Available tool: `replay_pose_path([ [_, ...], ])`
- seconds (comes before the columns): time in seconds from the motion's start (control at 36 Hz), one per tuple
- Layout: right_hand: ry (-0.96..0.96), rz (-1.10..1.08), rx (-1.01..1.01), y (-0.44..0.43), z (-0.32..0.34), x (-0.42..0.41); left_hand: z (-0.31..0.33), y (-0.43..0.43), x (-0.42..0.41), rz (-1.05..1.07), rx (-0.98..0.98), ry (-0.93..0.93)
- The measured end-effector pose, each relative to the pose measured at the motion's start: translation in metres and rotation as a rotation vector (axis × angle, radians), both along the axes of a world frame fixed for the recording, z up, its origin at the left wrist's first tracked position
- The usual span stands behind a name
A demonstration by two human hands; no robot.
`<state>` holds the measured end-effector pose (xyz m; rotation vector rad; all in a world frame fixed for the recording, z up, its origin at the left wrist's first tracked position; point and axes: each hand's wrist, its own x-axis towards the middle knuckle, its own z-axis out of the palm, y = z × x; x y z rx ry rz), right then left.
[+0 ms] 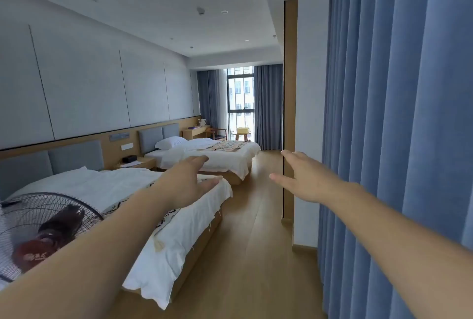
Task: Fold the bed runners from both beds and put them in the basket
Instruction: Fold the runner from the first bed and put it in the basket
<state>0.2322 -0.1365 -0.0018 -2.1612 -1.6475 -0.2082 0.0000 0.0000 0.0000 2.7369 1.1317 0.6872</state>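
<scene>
Two white beds stand along the left wall. The near bed (176, 237) carries a pale runner with dark pattern (167, 217) across its foot, mostly hidden behind my left arm. On the far bed (225, 162) lies a patterned runner (226, 145) across the foot end. A yellow basket (243, 130) sits on a small round table by the window. My left hand (189, 180) is stretched out, open and empty, above the near bed's foot. My right hand (304, 178) reaches forward over the aisle, open with fingers spread, holding nothing.
A standing fan (38, 226) fills the lower left, close to my left arm. Blue curtains (399, 139) hang along the right. A wooden-floored aisle (245, 242) runs between beds and curtain toward the window. A nightstand (138, 164) sits between the beds; a desk (195, 131) and chair stand at the far end.
</scene>
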Motion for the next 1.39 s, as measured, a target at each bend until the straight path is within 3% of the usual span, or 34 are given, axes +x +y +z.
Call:
replay_pose_path([
  [0.83, -0.008, -0.061, -0.282, 0.238, -0.105, 0.046, -0.129, 0.254, 0.069, -0.032, -0.161, 0.103],
  [1.39, 0.074, 0.012, -0.329, 0.374, -0.174, 0.215, -0.190, 0.364, 0.221, 0.035, -0.225, 0.114],
])
